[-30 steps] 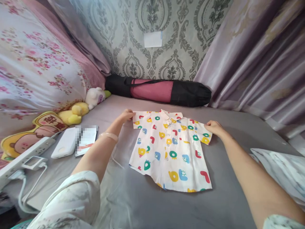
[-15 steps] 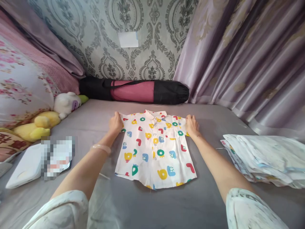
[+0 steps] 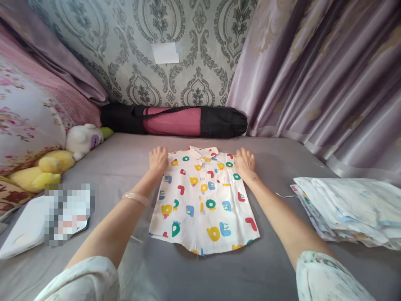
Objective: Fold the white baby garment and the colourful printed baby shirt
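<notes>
Shirt: printed shirt (image 3: 203,205) face up mid-sheet, collar toward the grey sheet's (image 3: 272,267) far edge.
Left hand (image 3: 158,159): at one sleeve, fingers curled; cannot tell if pinching.
Right hand (image 3: 245,161): at other sleeve, fingers bent, slightly spread; grip unclear.
Handling: best worked evenly both sides, shoulders level, light pressure against creasing.
Cloth: looks thin, matte; curved hem, pointed collar.
Far edge: cylindrical bag (image 3: 172,121), pink mesh middle, black ends.

Left hand (image 3: 158,160) and right hand (image 3: 245,161) have moved inward, nearer the collar (image 3: 194,152) of the shirt (image 3: 205,196)
</notes>
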### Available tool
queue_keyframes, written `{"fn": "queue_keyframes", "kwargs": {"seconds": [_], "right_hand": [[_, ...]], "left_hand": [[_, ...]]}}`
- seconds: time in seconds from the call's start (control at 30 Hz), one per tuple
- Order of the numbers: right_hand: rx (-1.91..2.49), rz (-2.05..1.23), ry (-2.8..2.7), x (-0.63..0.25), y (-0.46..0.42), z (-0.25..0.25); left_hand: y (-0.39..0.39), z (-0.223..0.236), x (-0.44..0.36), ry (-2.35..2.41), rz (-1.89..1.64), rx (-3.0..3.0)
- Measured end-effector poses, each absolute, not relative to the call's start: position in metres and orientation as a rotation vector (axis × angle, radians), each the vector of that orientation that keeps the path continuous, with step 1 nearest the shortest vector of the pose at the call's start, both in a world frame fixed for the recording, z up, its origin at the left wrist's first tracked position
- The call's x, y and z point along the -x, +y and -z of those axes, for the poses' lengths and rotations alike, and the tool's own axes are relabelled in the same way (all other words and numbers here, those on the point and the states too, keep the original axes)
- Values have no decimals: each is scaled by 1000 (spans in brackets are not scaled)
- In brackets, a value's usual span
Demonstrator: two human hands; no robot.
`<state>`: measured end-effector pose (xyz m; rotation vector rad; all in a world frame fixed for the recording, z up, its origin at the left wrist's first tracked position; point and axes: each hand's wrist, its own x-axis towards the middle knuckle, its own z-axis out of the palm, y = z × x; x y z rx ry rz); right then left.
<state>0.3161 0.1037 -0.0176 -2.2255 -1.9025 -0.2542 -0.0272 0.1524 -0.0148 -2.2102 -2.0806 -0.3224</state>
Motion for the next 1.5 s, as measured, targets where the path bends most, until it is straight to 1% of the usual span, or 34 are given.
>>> {"fn": "queue_keyframes", "kwargs": {"seconds": [0.07,0.13,0.23,0.37,0.7,0.9,1.0,1.07,1.1,1.17,1.27,1.5], "right_hand": [[2080,112,-2087,-291,107,22],[2069,-71,-2173,-269,110,30],[2082,-215,-2202,-256,112,39],[2096,-227,-2198,-274,111,42],[2206,-165,-2120,-355,98,45],[2252,-179,-2008,-367,89,37],[2169,-12,-1889,-362,74,27],[2104,101,-1808,-359,56,20],[2122,103,-1760,-357,46,18],[2209,-15,-1735,-356,23,14],[2280,-208,-1839,-353,-9,14],[2324,-307,-1902,-329,-55,14]], "left_hand": [[154,17,3,-1915,261,2476],[154,24,-19,-1825,250,2627],[154,40,-32,-1858,233,2696],[156,50,-14,-1922,195,2665],[153,46,50,-1820,154,2754],[131,31,44,-1731,337,2480],[105,19,45,-1829,364,2314],[84,11,51,-1980,391,2193],[74,9,55,-2070,392,2151],[54,6,64,-2254,350,2138],[30,6,77,-2447,270,2221],[-3,11,77,-2548,399,2353]]}}
